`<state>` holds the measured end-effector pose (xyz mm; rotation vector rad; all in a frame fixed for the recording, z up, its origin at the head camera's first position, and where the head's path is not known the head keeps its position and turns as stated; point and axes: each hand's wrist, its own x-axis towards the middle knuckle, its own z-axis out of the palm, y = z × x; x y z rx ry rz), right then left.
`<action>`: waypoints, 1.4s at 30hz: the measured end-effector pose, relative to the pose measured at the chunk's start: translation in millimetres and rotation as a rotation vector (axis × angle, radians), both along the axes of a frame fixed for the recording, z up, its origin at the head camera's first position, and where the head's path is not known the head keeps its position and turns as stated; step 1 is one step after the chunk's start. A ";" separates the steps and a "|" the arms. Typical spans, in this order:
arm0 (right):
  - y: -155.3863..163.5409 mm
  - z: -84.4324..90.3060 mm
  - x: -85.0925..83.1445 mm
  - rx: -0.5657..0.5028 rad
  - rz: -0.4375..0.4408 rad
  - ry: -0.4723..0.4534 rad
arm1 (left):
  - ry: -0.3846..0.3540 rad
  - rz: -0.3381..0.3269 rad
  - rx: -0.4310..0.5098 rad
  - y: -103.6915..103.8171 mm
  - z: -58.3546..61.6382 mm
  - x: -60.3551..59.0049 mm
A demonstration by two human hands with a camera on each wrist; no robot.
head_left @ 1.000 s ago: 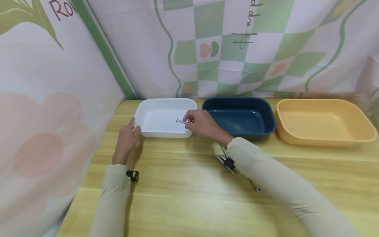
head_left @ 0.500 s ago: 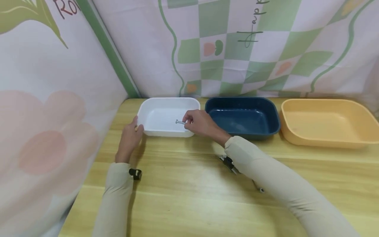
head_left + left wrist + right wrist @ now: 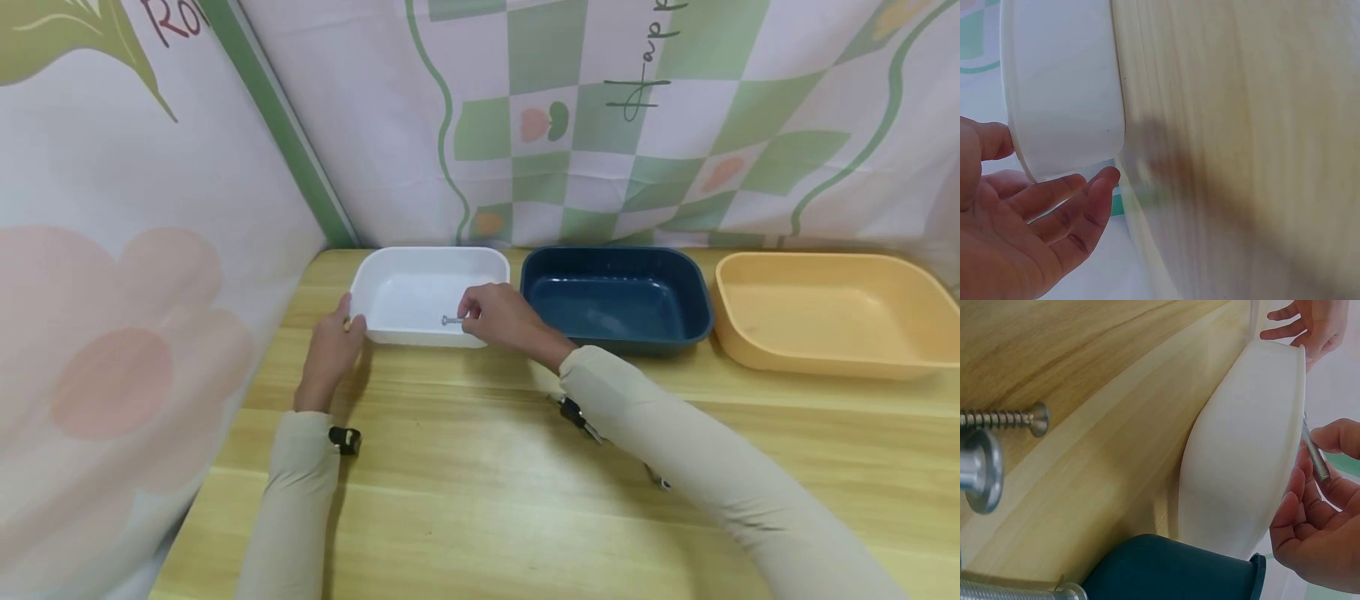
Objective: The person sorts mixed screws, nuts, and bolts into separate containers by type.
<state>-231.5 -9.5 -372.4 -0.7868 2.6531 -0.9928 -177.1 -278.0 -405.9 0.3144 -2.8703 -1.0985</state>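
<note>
My right hand pinches a metal bolt between thumb and fingers over the white tray, near its front right part. The bolt's head points left in the head view. In the right wrist view, the threaded end of the bolt shows by the thumb, and curled fingers lie beside the tray's rim. My left hand holds the tray's left front corner. The left wrist view has its thumb at the rim and its other fingers along the end wall.
A dark blue tray and a yellow tray stand in a row to the right. Several loose metal screws and bolts lie on the wooden table, partly hidden under the right forearm. A patterned cloth hangs behind.
The head view has shifted slightly. My right hand has lowered a little towards the near side of the white tray with the bolt still pinched. My left hand stays at the tray's corner.
</note>
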 end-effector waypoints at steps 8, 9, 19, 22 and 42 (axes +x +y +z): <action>-0.4 -3.0 -0.6 -0.012 0.021 0.021 | -0.005 0.002 0.008 0.1 1.0 0.1; -0.2 -3.1 -0.9 -0.010 0.023 0.025 | -0.005 0.001 0.009 0.2 1.0 -0.3; -0.3 -3.0 0.7 0.031 0.042 0.020 | -0.001 -0.010 -0.001 0.5 1.1 -0.5; -0.2 -4.2 1.4 0.022 0.045 0.021 | 0.002 -0.013 0.001 0.5 1.5 0.2; 13.5 4.1 7.1 -0.061 0.026 0.073 | 0.010 -0.008 0.012 2.7 0.0 -0.6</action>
